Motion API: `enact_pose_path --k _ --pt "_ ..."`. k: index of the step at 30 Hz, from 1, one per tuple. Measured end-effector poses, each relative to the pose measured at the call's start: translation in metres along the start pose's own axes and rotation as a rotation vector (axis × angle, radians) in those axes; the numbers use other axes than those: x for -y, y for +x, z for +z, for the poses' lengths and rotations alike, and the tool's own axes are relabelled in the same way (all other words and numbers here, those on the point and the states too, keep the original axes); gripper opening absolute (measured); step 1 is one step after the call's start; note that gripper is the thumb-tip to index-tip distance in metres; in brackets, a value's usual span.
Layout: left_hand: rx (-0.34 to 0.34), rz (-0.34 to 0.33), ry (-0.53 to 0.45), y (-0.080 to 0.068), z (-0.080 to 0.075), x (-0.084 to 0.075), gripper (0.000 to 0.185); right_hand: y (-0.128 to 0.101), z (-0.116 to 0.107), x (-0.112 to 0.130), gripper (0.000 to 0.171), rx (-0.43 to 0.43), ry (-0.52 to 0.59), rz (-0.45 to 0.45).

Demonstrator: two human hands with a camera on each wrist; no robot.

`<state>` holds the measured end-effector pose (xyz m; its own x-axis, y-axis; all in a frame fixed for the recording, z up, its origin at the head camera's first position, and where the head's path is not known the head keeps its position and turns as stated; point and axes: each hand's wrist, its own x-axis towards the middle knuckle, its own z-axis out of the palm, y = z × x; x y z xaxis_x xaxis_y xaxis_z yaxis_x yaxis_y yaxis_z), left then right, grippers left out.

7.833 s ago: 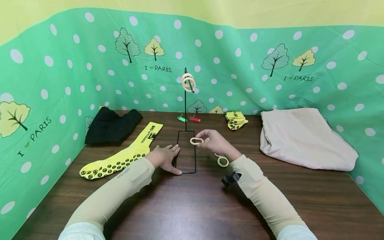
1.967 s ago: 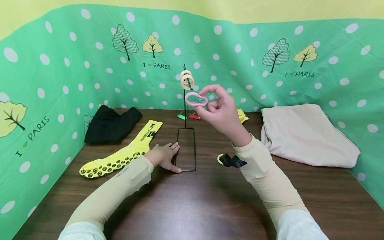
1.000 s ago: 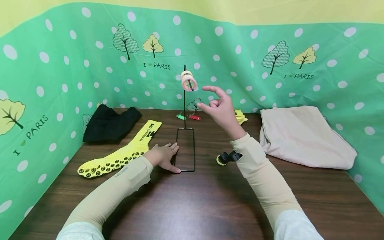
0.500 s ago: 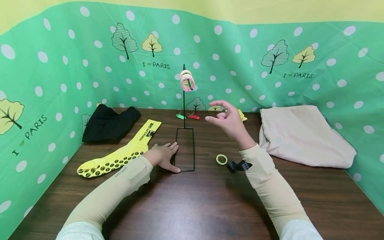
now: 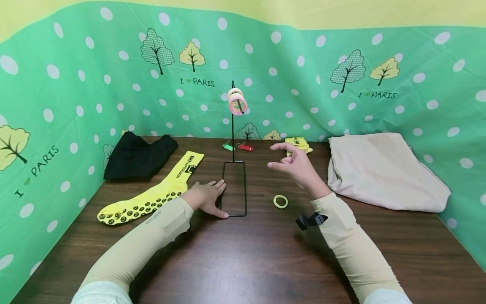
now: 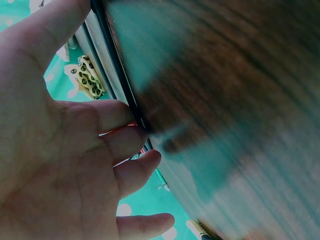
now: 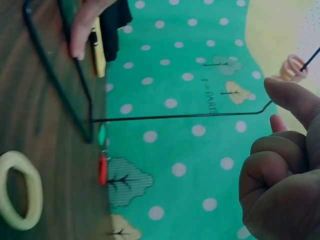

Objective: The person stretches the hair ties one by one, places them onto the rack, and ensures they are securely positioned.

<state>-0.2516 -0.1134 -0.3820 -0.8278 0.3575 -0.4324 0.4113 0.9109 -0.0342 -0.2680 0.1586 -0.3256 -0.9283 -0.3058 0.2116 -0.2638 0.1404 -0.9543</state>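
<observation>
Stand [image 5: 233, 126] flanked — sock [image 5: 152, 194], beige cloth [image 5: 383, 171].

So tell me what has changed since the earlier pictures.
The right hand let go of the pink hair tie, now hanging on the stand's hook with the others, and came down empty toward the yellow hair tie. The left hand stays pressed on the stand's base.

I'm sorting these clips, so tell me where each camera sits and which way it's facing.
Head: looks forward and down at the table, both forearms, wire stand.
Left wrist: under the left hand, at its palm and fingers on the stand base.
Right wrist: past the curled right hand toward the backdrop.
Shared: stand, yellow ring.
</observation>
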Motion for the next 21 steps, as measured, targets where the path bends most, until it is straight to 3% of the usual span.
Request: enact_pose_path --k 11,21 --pt "0.009 0.003 -0.002 0.0 0.0 0.0 0.107 -0.015 -0.01 -0.025 0.046 0.079 -0.032 0.18" --pt "-0.002 0.007 -0.002 0.0 0.001 0.0 0.107 -0.024 -0.02 -0.052 0.059 0.236 -0.018 0.334"
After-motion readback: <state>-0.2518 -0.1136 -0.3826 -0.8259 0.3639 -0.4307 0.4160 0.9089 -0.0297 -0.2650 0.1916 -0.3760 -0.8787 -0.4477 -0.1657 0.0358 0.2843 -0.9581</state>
